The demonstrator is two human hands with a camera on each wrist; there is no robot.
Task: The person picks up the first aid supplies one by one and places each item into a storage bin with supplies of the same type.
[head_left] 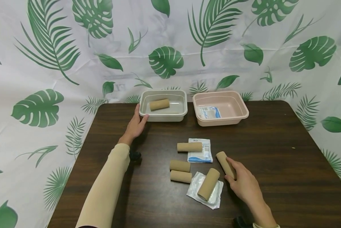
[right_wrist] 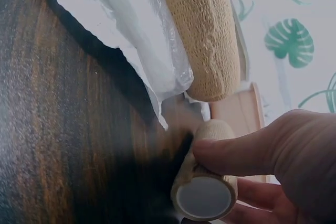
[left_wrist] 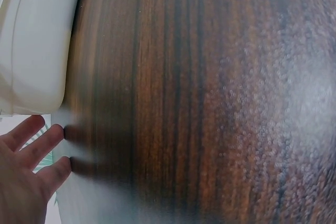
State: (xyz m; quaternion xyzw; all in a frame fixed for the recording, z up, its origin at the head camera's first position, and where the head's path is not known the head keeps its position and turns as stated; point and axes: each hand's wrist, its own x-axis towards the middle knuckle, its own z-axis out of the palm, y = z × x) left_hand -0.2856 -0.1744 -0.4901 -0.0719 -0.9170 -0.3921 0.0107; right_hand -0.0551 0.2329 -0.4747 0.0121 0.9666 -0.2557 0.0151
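My right hand (head_left: pixel 245 182) pinches a tan elastic bandage roll (head_left: pixel 225 164) between thumb and fingers, near the table's right middle. In the right wrist view, the thumb lies across the held roll beside its round open end. My left hand (head_left: pixel 135 126) is at the left side of the pale grey bin (head_left: pixel 163 118), fingers spread along its wall. One bandage roll (head_left: pixel 159 104) lies inside that bin. Just left of my right hand, a larger bandage roll (head_left: pixel 208 184) rests on a white plastic-wrapped packet (head_left: pixel 193 190).
Two bandage rolls (head_left: pixel 180 176) lie side by side at the table's middle. Behind them, another roll (head_left: pixel 189 147) lies over a white-and-blue gauze packet (head_left: pixel 206 152). A pink bin (head_left: pixel 230 120) holds a similar packet (head_left: pixel 208 112) at the back. Leaf-printed cloth (head_left: pixel 164 31) hangs behind.
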